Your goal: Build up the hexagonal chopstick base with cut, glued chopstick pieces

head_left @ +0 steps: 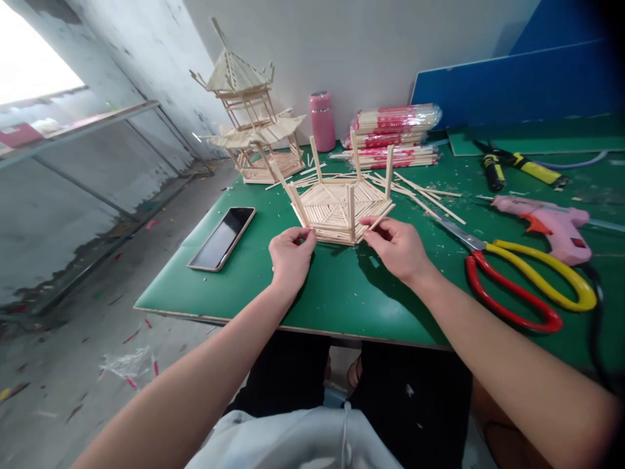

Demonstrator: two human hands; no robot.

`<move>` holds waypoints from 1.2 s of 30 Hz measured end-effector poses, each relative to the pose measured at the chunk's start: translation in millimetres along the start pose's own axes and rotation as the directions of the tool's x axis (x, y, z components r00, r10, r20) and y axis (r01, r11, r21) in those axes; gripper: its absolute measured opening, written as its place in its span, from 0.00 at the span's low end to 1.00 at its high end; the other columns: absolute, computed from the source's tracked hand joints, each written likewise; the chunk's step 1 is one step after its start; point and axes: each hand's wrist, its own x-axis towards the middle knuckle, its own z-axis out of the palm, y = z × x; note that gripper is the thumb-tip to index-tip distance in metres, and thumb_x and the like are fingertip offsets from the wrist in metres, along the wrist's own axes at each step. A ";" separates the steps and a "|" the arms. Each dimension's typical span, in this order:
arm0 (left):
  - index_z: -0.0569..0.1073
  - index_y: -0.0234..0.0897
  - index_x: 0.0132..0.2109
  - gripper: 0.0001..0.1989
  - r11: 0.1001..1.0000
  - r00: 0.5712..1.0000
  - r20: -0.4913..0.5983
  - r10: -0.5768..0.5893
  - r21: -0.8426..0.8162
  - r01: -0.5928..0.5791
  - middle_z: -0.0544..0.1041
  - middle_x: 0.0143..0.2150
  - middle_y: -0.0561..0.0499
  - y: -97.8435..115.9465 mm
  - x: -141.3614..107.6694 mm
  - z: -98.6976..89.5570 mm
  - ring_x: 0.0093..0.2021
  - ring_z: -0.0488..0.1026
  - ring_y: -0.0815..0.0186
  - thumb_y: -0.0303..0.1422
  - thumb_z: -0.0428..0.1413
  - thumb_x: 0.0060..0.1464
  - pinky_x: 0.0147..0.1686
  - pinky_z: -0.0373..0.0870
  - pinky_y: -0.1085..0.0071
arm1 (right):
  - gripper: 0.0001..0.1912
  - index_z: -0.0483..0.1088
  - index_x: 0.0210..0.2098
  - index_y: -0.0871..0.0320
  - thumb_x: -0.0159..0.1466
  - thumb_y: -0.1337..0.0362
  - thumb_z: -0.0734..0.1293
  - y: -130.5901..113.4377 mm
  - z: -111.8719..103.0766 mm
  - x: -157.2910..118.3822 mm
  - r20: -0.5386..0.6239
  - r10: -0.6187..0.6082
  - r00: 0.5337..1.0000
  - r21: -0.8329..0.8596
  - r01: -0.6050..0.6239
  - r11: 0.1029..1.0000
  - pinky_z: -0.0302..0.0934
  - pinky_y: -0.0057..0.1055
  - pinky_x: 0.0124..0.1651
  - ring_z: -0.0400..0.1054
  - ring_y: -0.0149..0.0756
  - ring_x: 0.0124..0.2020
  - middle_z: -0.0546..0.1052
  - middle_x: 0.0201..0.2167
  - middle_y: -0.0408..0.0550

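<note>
The base (325,213), made of thin sticks, sits flat on the green table (336,293), in front of the person. It looks light and stiff, but its thin bits could snap. The wood is likely not slippery. The low, flat edge looks like the best place to hold it, as the thin posts (350,212) may break off.

The left hand (290,257) has its thumb and fingers pinching the front edge of the base, near a corner. The right hand (398,247) pinches one stick (383,215) by the front right corner.

There is one base, and six posts seem to stand up from it. There is one stick tower (239,75), one phone (222,240), one pink flask (323,127), one glue gun (561,225) and one pair of scissors (461,232). The packs (398,120) overlap, and the loose sticks (430,198) cross, so neither can be counted for sure.
</note>
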 end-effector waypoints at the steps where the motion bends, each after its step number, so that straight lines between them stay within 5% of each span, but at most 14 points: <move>1: 0.76 0.33 0.27 0.11 1.000 1.000 0.000 0.001 -0.001 -0.001 0.69 0.18 0.55 -0.3 0.4 0.2 0.18 0.61 0.73 0.37 0.56 0.42 0.20 0.57 0.75 | 0.11 0.73 0.34 0.60 0.53 0.64 0.63 0.0 0.2 0.1 0.002 -0.007 1.000 -0.004 0.007 1.000 0.61 0.30 0.30 0.66 0.32 0.25 0.76 0.29 0.47; 13: 0.77 0.33 0.28 0.11 0.999 1.000 -0.015 0.017 0.029 -0.017 0.71 0.19 0.54 1.4 1.5 0.8 0.20 0.64 0.71 0.37 0.56 0.42 0.22 0.60 0.75 | 0.09 0.73 0.31 0.61 0.54 0.66 0.62 -1.9 -0.4 0.3 0.024 -0.034 0.999 -0.015 0.034 0.999 0.62 0.30 0.31 0.67 0.31 0.25 0.76 0.37 0.50; 26: 0.76 0.34 0.28 0.10 0.997 0.999 -0.034 0.022 0.074 -0.019 0.71 0.20 0.54 4.6 2.3 0.7 0.20 0.64 0.70 0.36 0.55 0.41 0.23 0.62 0.75 | 0.11 0.73 0.35 0.60 0.54 0.65 0.62 -0.5 -0.7 0.0 0.037 -0.044 0.998 -0.049 0.046 0.998 0.61 0.29 0.30 0.67 0.32 0.25 0.76 0.29 0.47; 36: 0.75 0.34 0.28 0.10 0.995 0.999 -0.032 0.044 0.089 -0.042 0.72 0.22 0.54 3.7 3.2 0.4 0.21 0.64 0.71 0.36 0.55 0.41 0.23 0.61 0.75 | 0.09 0.73 0.32 0.58 0.55 0.66 0.62 -1.6 -1.2 -0.7 0.041 -0.060 0.997 -0.068 0.063 0.996 0.62 0.30 0.32 0.69 0.34 0.29 0.77 0.34 0.49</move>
